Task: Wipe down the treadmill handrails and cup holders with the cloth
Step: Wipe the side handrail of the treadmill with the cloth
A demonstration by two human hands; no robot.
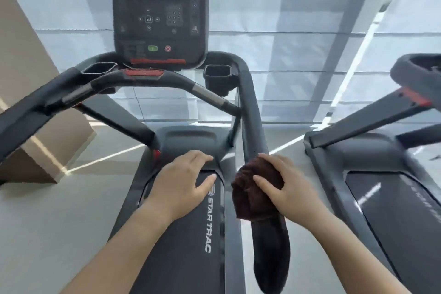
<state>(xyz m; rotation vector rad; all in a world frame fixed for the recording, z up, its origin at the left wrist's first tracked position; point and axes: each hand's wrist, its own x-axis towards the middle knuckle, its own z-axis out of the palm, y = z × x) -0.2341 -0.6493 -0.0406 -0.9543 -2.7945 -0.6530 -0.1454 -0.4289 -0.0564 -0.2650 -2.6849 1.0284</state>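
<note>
While the right hand (290, 187) presses a dark brown cloth (250, 194) around the right handrail (256, 136), the step in hand looks to be the wiping of that rail, at a point partway along its length. Its grip is closed over the cloth, thumb on the inner side and fingers wrapped over the outer, so the cloth lies between palm and rail, with a loose fold hanging below on the inner side. The left hand (183, 186) hovers beside it over the treadmill belt (181, 258), fingers spread and holding nothing. The next move, as I judge it, calls for sliding the cloth along the rail with steady pressure, up toward the bend or down to the rounded end. Farther off, the right cup holder (218, 76) and left cup holder (99, 68) sit either side of the console (158, 14), with the left handrail (31, 112) well apart from the cloth.
</note>
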